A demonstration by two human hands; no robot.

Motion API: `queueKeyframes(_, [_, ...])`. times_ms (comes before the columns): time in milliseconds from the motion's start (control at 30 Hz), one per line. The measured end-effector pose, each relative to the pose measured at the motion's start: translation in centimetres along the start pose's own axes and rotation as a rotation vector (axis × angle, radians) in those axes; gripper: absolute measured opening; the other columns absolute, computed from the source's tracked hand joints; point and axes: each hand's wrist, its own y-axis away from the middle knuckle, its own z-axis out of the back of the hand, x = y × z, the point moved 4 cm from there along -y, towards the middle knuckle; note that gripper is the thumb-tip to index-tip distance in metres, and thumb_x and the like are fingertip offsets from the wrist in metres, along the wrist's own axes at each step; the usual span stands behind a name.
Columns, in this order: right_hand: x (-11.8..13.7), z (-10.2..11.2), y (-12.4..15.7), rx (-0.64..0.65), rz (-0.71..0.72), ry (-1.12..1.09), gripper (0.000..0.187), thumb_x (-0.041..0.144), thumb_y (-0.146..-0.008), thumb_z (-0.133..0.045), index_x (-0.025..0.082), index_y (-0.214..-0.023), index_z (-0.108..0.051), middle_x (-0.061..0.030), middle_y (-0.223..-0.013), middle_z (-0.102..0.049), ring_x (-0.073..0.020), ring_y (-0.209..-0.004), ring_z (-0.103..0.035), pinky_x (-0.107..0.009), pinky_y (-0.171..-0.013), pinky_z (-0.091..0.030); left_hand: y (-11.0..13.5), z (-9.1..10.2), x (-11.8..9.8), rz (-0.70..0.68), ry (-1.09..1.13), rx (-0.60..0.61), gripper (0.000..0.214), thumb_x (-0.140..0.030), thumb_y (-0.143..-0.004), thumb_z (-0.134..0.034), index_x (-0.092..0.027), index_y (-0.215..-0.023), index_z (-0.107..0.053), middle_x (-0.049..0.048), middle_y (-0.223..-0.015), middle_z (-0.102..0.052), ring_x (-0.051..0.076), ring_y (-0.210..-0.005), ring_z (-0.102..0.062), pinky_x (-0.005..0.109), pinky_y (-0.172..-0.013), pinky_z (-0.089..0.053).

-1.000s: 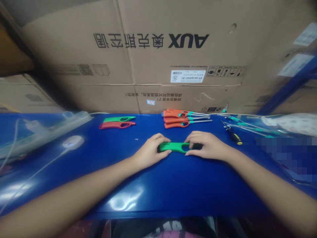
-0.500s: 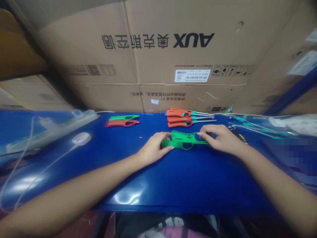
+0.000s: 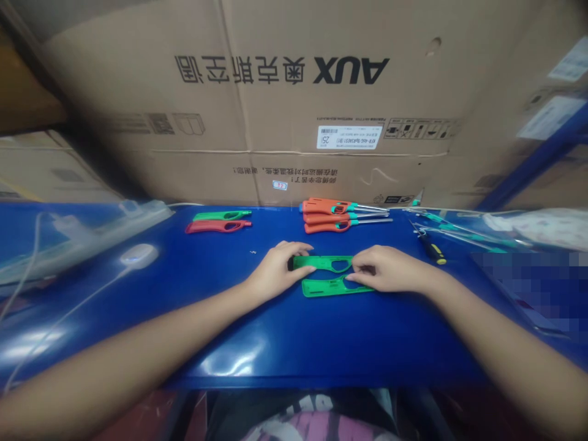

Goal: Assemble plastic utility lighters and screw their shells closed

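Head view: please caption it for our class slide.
Left hand on one green shell, right hand on a second green shell, orange lighters behind on the blue table.

Two long plastic shell halves are green. Stacked pistol-shaped plastic lighters are orange, with teal collars. Flat tabletop is blue; big cardboard panel is brown, black print.

Lighting was moderate, darker in top-left corner. White glare lay on table near front and left. Edges blurred, stretched; patch at right pixelated.
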Motion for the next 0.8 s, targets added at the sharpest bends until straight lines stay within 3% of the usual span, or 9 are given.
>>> queueKeyframes(200, [0.2, 0.2, -0.4, -0.143, -0.004, -0.005, 0.036, 0.043, -0.089, -0.064, 0.019, -0.066, -0.051, 0.0022, -0.066, -0.055, -0.0110, -0.058, -0.045, -0.025, -0.056, -0.027, 0.0, 0.0, 0.0, 0.000, 0.023, 0.003, 0.041, -0.029, -0.077, -0.083, -0.020, -0.113, -0.069, 0.0046, -0.103, -0.074, 0.020, -0.094, -0.067, 0.036, -0.088, -0.055])
queueKeyframes(300, [0.5, 0.4, -0.3, -0.213, 0.039, -0.037, 0.021, 0.041, -0.086, -0.069, 0.021, -0.085, -0.061, -0.0002, -0.085, -0.061, -0.0127, -0.069, -0.051, -0.024, -0.061, -0.034, -0.1, 0.0, -0.1, -0.007, 0.021, 0.006, 0.037, -0.028, -0.078, -0.083, -0.020, -0.111, -0.070, 0.0048, -0.105, -0.075, 0.020, -0.096, -0.068, 0.035, -0.089, -0.055])
queueKeyframes(433, [0.7, 0.0, -0.5, -0.200, 0.124, -0.142, 0.023, 0.039, -0.090, -0.066, 0.022, -0.106, -0.065, -0.0037, -0.106, -0.063, -0.0134, -0.077, -0.057, -0.025, -0.068, -0.042, -0.1, 0.0, -0.2, -0.015, 0.010, 0.012, 0.034, -0.027, -0.078, -0.082, -0.021, -0.109, -0.071, 0.0041, -0.106, -0.076, 0.021, -0.095, -0.067, 0.035, -0.087, -0.055])
queueKeyframes(700, [0.6, -0.6, -1.0, -0.205, 0.128, -0.184, 0.018, 0.037, -0.090, -0.068, 0.019, -0.092, -0.066, -0.0013, -0.086, -0.064, -0.0128, -0.068, -0.053, -0.026, -0.063, -0.040, -0.1, 0.0, -0.1, -0.057, -0.017, -0.012, 0.033, -0.030, -0.077, -0.082, -0.020, -0.107, -0.073, 0.0049, -0.103, -0.078, 0.022, -0.091, -0.068, 0.037, -0.083, -0.056])
queueKeyframes(800, [0.8, -0.5, -0.9, -0.198, 0.126, -0.175, 0.016, 0.035, -0.090, -0.067, 0.019, -0.090, -0.066, -0.0012, -0.085, -0.063, -0.0124, -0.067, -0.052, -0.025, -0.063, -0.039, -0.1, 0.2, -0.8, -0.102, -0.028, -0.037, 0.034, -0.035, -0.079, -0.080, -0.020, -0.109, -0.073, 0.0071, -0.109, -0.076, 0.024, -0.102, -0.067, 0.041, -0.093, -0.053])
